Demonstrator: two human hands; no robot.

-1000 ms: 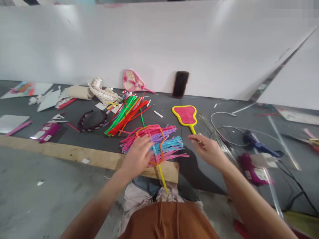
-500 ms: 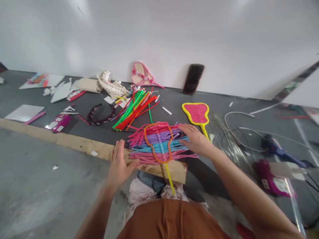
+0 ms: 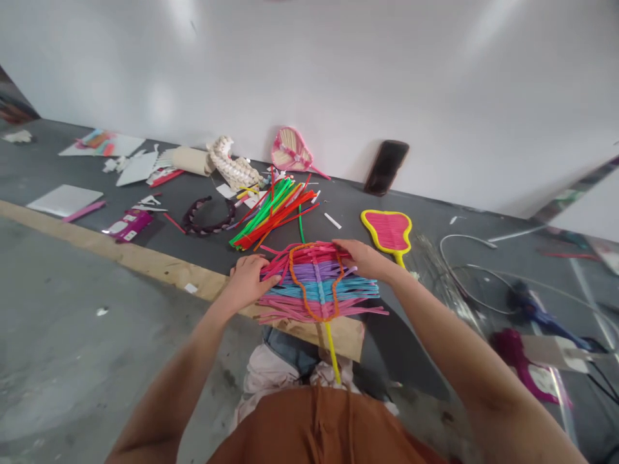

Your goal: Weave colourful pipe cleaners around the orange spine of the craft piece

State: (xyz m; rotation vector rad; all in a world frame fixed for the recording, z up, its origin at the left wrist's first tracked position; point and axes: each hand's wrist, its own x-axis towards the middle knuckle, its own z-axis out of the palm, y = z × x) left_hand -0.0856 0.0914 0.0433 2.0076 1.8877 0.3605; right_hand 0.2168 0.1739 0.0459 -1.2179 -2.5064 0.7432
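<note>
A fan-like piece of pipe cleaners lies before me: rows of pink, purple and blue pipe cleaners [image 3: 314, 289] cross a centre spine, with an orange outline [image 3: 296, 283] and a yellow stem [image 3: 333, 354] pointing toward me. My left hand [image 3: 249, 281] has thumb and fingers closed around the left ends of the upper pink pipe cleaners [image 3: 285, 261]. On the other side my right hand [image 3: 367, 261] closes on their right ends, its fingertips partly hidden. Beyond it lies a finished-looking pink paddle shape with a yellow rim [image 3: 387, 231].
A loose bundle of red and green pipe cleaners [image 3: 271, 216] lies behind the piece. Nearby are a dark braided headband [image 3: 209, 225], a purple box [image 3: 130, 225], and a phone [image 3: 387, 167] leaning on the white wall. Wires [image 3: 447, 277] and a blue glue gun [image 3: 546, 316] lie to the right.
My left hand first lifted off the piece's middle to its lower left, then moved up to the pink ends. My right hand came left from beside the yellow-rimmed paddle onto the piece's upper right.
</note>
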